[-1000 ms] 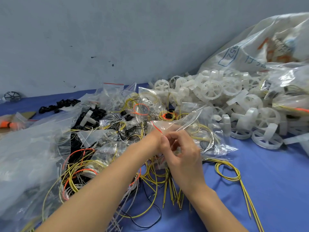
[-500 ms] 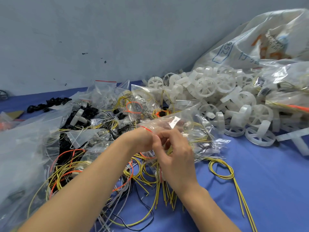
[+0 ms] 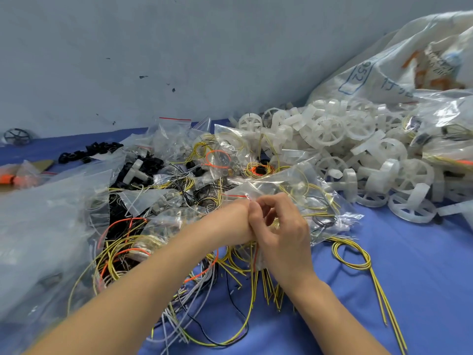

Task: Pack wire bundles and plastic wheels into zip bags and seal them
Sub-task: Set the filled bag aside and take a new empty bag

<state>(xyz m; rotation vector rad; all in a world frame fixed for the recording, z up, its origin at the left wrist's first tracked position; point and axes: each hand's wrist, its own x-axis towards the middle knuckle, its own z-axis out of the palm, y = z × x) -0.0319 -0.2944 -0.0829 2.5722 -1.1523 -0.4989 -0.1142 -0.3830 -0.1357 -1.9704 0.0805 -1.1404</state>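
Note:
A clear zip bag (image 3: 289, 190) with a red seal strip lies over the middle of the pile, yellow wire and a plastic wheel showing through it. My left hand (image 3: 230, 221) and my right hand (image 3: 279, 226) meet at its red-striped mouth, thumbs and forefingers pinched on the strip. Loose yellow, orange and black wire bundles (image 3: 230, 275) spread on the blue table below my hands. A heap of white plastic wheels (image 3: 363, 155) lies to the right behind the bag.
Filled and empty zip bags (image 3: 179, 139) pile up behind and to the left, over black parts (image 3: 89, 151). A large printed sack (image 3: 399, 62) leans at the back right. A yellow wire loop (image 3: 352, 254) rests on the blue table (image 3: 422, 278). A grey wall stands behind.
The hands have stayed pinched together on the bag's mouth and sit slightly lower in view; the bag has flattened and settled onto the pile.

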